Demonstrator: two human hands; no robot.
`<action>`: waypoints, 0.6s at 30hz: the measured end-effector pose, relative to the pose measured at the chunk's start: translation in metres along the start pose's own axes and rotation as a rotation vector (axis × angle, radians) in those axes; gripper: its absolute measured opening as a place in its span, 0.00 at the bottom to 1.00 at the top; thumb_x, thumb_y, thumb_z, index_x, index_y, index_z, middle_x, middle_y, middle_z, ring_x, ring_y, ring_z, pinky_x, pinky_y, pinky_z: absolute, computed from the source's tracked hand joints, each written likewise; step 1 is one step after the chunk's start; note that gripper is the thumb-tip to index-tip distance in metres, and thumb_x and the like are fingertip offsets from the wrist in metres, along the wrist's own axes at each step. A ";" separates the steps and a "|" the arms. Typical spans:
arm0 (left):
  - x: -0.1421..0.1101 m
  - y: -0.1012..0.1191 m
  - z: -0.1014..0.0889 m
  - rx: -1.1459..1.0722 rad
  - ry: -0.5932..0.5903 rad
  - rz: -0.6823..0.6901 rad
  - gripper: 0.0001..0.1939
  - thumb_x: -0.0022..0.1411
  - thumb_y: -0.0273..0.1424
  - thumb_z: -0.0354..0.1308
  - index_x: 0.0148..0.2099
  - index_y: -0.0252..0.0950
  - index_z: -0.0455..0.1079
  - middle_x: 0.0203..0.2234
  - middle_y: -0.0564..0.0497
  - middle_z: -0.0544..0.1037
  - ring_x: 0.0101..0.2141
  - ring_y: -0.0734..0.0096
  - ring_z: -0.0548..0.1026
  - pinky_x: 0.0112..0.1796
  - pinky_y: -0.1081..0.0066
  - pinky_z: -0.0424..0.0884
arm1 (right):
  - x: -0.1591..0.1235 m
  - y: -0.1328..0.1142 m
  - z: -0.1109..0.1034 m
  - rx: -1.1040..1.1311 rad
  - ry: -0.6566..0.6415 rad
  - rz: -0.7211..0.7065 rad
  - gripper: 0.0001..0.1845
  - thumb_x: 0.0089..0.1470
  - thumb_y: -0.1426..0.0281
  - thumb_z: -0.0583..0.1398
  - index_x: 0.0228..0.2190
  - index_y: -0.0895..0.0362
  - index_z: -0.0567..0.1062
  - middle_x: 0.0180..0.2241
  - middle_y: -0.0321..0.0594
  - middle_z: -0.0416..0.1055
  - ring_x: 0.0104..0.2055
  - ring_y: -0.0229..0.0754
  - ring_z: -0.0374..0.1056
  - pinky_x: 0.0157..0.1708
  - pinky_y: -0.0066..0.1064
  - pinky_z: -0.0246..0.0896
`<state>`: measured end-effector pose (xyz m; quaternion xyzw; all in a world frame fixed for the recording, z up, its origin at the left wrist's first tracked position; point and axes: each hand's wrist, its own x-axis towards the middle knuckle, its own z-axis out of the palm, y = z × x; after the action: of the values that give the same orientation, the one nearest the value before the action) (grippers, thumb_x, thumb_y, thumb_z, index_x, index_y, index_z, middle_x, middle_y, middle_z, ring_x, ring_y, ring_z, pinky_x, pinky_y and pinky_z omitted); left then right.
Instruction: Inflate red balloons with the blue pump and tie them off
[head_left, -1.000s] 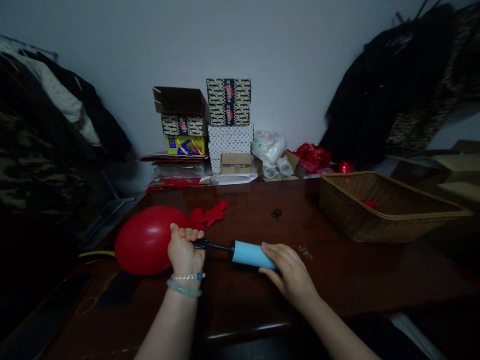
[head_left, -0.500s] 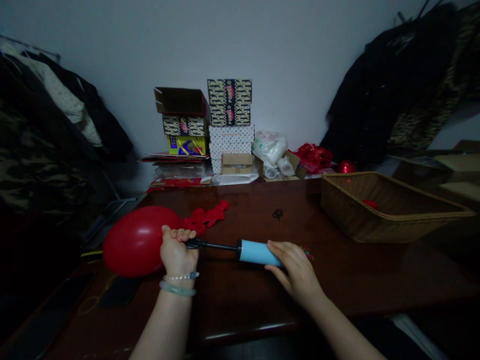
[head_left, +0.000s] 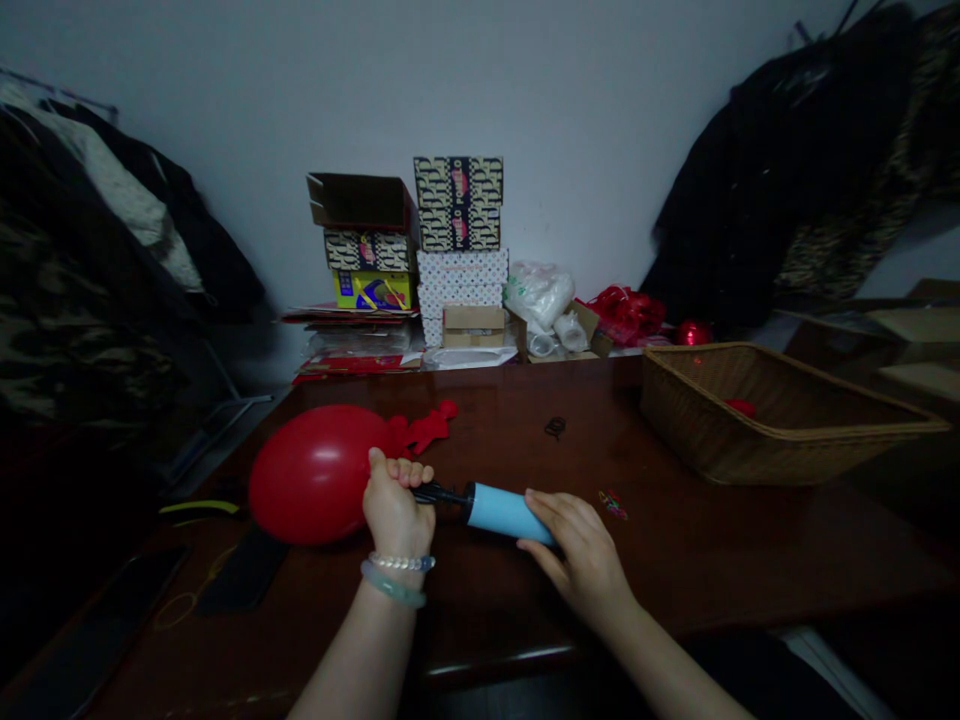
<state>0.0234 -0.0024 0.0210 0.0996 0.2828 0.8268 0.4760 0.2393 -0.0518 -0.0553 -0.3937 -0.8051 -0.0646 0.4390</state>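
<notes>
My left hand (head_left: 397, 495) is closed around the black nozzle end of a balloon pump, with the neck of a red balloon (head_left: 322, 475) gripped there too. The balloon is swollen and lies to the left of that hand. My right hand (head_left: 581, 545) wraps the light blue barrel of the balloon pump (head_left: 502, 510). Only a short length of black rod shows between the barrel and my left hand. Just behind the balloon lie several flat red balloons (head_left: 427, 430). The balloon's mouth is hidden by my left fingers.
A wicker basket (head_left: 750, 450) with something red inside stands at the right. Small colourful bands (head_left: 613, 504) and a dark looped item (head_left: 554, 428) lie on the brown table (head_left: 510, 420). Stacked boxes (head_left: 461, 290) stand by the wall. A dark phone-like slab (head_left: 90, 620) lies front left.
My left hand first drew left with the balloon, lengthening the exposed rod. Now it has come back right, closer to the barrel, and the rod is short. My right hand shifted only slightly.
</notes>
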 end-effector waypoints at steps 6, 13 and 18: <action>-0.011 -0.007 0.006 0.027 -0.031 0.021 0.25 0.62 0.44 0.57 0.21 0.37 0.52 0.12 0.60 0.54 0.14 0.81 0.53 0.18 0.75 0.56 | -0.001 -0.004 0.001 0.015 0.037 0.016 0.23 0.57 0.66 0.62 0.54 0.55 0.68 0.49 0.48 0.74 0.49 0.51 0.70 0.47 0.47 0.69; -0.002 0.009 0.009 0.039 -0.025 0.034 0.24 0.67 0.38 0.51 0.20 0.37 0.52 0.11 0.60 0.53 0.13 0.80 0.52 0.17 0.76 0.55 | 0.005 -0.008 0.000 0.064 -0.005 0.013 0.26 0.56 0.65 0.63 0.55 0.54 0.67 0.49 0.47 0.74 0.49 0.50 0.70 0.48 0.46 0.69; 0.012 0.028 0.004 0.013 -0.005 0.041 0.23 0.67 0.38 0.50 0.21 0.37 0.51 0.11 0.61 0.52 0.13 0.82 0.52 0.17 0.77 0.55 | 0.006 -0.003 -0.002 0.036 -0.019 0.001 0.25 0.56 0.64 0.62 0.55 0.55 0.68 0.50 0.48 0.73 0.51 0.50 0.70 0.50 0.47 0.68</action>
<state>-0.0021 -0.0014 0.0387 0.1108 0.2849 0.8342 0.4589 0.2366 -0.0514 -0.0491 -0.3868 -0.8100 -0.0462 0.4383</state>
